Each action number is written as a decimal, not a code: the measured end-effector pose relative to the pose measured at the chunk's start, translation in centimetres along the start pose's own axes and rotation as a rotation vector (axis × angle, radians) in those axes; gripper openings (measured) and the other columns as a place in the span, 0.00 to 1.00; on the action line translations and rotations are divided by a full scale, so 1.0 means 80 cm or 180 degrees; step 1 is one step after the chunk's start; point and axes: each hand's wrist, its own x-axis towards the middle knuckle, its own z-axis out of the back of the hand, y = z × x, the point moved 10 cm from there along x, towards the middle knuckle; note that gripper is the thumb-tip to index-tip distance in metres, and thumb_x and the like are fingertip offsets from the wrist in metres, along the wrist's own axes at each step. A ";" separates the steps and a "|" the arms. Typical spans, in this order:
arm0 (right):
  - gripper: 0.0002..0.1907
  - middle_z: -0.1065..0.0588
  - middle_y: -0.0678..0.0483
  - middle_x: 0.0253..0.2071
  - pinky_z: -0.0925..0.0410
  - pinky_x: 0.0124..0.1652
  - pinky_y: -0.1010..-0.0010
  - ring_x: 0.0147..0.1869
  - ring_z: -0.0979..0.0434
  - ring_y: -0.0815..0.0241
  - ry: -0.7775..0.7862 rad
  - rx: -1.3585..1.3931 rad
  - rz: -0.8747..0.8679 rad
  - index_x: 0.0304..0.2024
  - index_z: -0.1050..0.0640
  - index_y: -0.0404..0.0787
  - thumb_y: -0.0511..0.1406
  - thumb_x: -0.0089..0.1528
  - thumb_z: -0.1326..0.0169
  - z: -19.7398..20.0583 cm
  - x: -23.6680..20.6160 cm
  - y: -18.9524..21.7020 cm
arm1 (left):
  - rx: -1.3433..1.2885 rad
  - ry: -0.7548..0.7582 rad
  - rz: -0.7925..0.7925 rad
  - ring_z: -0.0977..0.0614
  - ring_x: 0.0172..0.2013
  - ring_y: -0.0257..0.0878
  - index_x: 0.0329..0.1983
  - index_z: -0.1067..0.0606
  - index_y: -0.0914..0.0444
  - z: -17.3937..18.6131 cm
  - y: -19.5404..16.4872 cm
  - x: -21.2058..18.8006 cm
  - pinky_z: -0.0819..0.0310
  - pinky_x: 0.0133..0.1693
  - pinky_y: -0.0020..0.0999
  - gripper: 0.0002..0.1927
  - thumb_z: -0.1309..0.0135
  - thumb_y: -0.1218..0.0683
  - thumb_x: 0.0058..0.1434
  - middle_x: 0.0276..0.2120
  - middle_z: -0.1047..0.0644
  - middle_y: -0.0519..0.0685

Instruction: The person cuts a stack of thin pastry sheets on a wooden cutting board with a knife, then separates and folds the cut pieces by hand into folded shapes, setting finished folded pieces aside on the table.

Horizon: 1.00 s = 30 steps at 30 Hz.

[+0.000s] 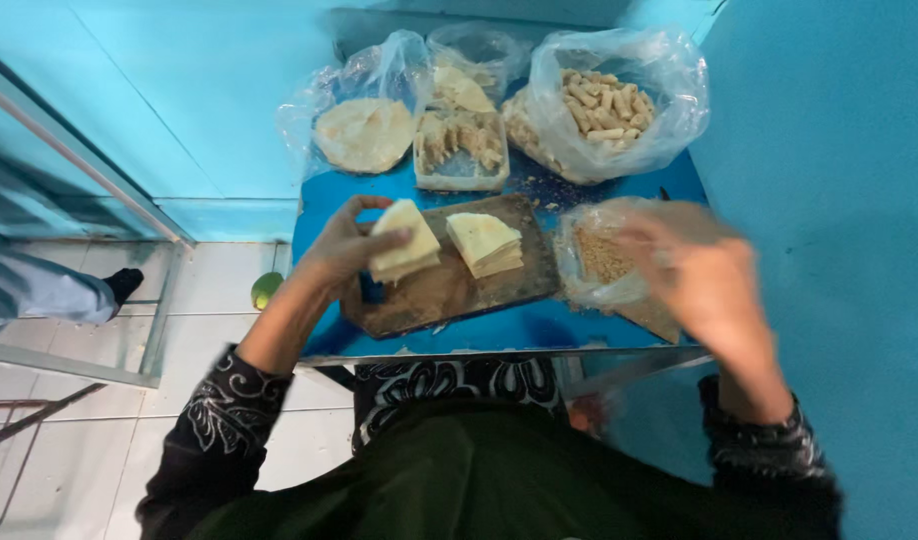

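Observation:
My left hand (347, 248) grips a stack of pale, folded flatbread wedges (407, 240) and holds it just above the left part of a brown wooden board (449, 290). A second stack of the same wedges (486, 243) rests on the board to its right. My right hand (701, 268) is blurred and hovers over a clear plastic bag of brown crumbs (601, 262) at the right of the blue table (499, 328); whether it holds anything cannot be made out.
Behind the board sit a bag of round flatbreads (364, 133), a clear tub with filling (461, 150) and a big bag of breaded rolls (609, 105). A blue wall is close on the right. On the tiled floor to the left lie a green fruit (266, 290) and another person's foot (124, 285).

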 end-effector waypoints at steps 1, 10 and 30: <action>0.17 0.19 0.52 0.46 0.26 0.44 0.61 0.44 0.18 0.52 -0.0664 0.0065 0.1427 0.56 0.21 0.47 0.41 0.66 0.43 0.017 0.001 0.079 | -0.0308 -0.0053 -0.0001 0.15 0.41 0.44 0.61 0.36 0.63 0.013 -0.003 -0.002 0.17 0.36 0.38 0.36 0.32 0.54 0.52 0.46 0.19 0.58; 0.30 0.26 0.39 0.48 0.25 0.40 0.67 0.53 0.22 0.46 -0.0870 -0.1365 0.3046 0.66 0.30 0.25 0.31 0.60 0.50 -0.132 0.010 0.243 | -0.0650 -0.0636 -0.0269 0.15 0.40 0.45 0.63 0.37 0.64 0.097 0.000 -0.023 0.17 0.35 0.38 0.34 0.35 0.55 0.57 0.47 0.20 0.58; 0.24 0.29 0.44 0.67 0.25 0.60 0.63 0.70 0.25 0.50 -0.1566 -0.0206 0.4760 0.61 0.28 0.38 0.33 0.62 0.42 -0.078 0.002 0.356 | -0.1330 0.0510 0.0764 0.19 0.54 0.44 0.70 0.37 0.63 0.052 0.025 -0.014 0.18 0.46 0.39 0.43 0.59 0.29 0.61 0.58 0.23 0.53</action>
